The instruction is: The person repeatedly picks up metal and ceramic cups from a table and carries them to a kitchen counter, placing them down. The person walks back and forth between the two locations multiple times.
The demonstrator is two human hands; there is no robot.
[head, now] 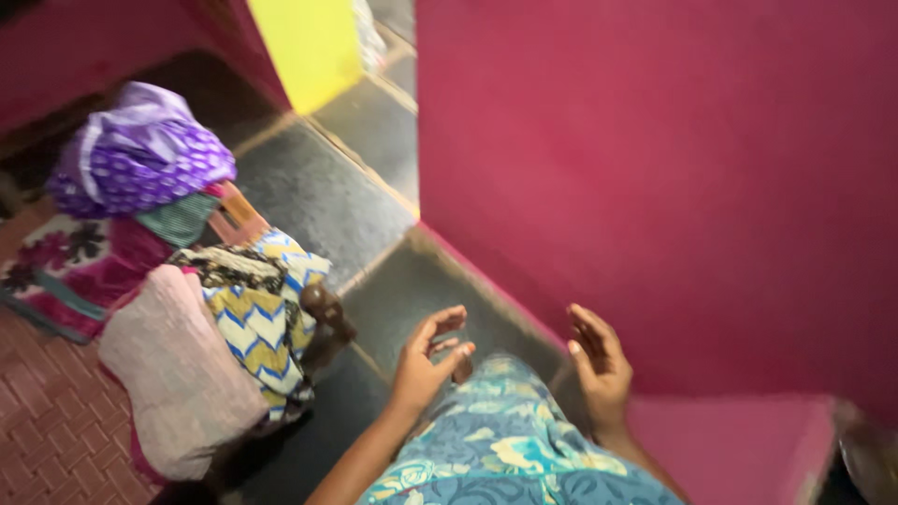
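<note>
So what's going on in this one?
A person stands on a dark stone floor beside a pink wall, both hands raised and empty. The left hand is half curled, the right hand open with fingers spread; neither touches anything. Nearest the left hand is a pile of folded cloths, topped by a purple dotted bundle.

Empty hands [510, 360] open; cloth pile [201, 281] left.
</note>
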